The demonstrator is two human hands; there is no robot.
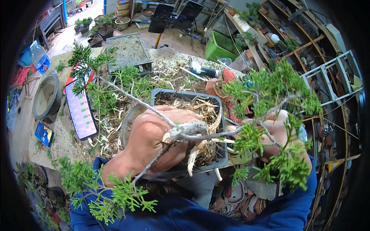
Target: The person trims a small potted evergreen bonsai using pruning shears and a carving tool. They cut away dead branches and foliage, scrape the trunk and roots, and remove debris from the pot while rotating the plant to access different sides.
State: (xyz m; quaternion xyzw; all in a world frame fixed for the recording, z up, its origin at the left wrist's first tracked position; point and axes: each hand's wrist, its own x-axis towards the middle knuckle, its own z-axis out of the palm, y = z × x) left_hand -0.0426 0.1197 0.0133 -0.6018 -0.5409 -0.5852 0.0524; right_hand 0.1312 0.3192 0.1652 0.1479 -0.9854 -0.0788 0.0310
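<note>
Green foliage (269,90) half-screens the right hand (273,128), grip unreadable! Left hand (149,133) curls behind the grey trunk (187,130), its hold hidden too.

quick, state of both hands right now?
Left hand: curled, behind the small tree's trunk at the pot; grip can't be told.
Right hand: partly hidden by foliage; open or closed can't be told.

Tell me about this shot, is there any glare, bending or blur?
In the head view: daylight washes out the ground at upper left; the shelves bend toward the black rim; the phone shows no strong glare; the trunk looks fairly crisp.
</note>
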